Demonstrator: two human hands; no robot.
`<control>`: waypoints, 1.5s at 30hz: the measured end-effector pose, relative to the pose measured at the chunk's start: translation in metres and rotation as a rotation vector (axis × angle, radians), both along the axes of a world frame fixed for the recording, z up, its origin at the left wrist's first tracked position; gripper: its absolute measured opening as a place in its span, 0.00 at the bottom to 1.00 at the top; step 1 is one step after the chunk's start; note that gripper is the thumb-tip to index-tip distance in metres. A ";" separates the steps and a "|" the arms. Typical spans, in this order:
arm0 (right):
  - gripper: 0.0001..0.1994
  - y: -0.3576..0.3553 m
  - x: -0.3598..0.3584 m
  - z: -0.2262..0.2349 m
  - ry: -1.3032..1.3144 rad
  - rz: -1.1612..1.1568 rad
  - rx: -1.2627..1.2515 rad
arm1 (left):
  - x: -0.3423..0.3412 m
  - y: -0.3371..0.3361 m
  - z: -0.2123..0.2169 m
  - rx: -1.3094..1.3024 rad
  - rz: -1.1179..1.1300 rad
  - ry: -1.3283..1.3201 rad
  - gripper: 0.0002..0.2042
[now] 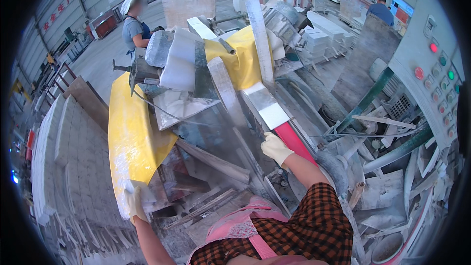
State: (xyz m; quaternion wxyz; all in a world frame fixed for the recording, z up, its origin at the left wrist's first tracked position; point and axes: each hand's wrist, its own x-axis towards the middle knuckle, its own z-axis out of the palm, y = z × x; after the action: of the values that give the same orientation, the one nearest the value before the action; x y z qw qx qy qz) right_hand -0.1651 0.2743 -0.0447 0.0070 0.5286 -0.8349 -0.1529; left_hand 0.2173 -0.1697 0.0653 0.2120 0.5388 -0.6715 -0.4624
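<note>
White cotton gloves cover both my hands. My right hand (276, 149) presses its closed fingers onto the red-and-white guide rail (289, 135), gripping its near edge where it slopes along the machine bed (216, 132). My left hand (135, 202) clutches the lower corner of the yellow cover sheet (130, 132), which drapes over the bed's left side. Beyond the rail, a dusty saw housing (184, 64) sits at the bed's far end. Stacked white blocks (59, 152) lie along the left, and a control panel (436, 78) with coloured buttons stands at the right.
</note>
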 end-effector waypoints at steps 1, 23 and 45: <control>0.08 0.000 0.000 0.000 0.010 0.002 0.006 | 0.000 -0.003 -0.002 0.032 -0.001 0.004 0.43; 0.10 -0.002 0.002 -0.001 0.016 -0.031 -0.009 | -0.005 0.006 0.010 -0.005 0.020 -0.075 0.44; 0.11 -0.006 0.004 0.006 -0.039 -0.090 0.064 | -0.002 0.003 0.006 0.008 0.023 -0.093 0.44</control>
State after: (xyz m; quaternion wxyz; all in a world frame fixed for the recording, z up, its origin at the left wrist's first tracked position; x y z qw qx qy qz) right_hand -0.1610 0.2686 -0.0385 -0.0330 0.4932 -0.8526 -0.1693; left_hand 0.2153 -0.1669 0.0717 0.1837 0.5683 -0.6726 -0.4369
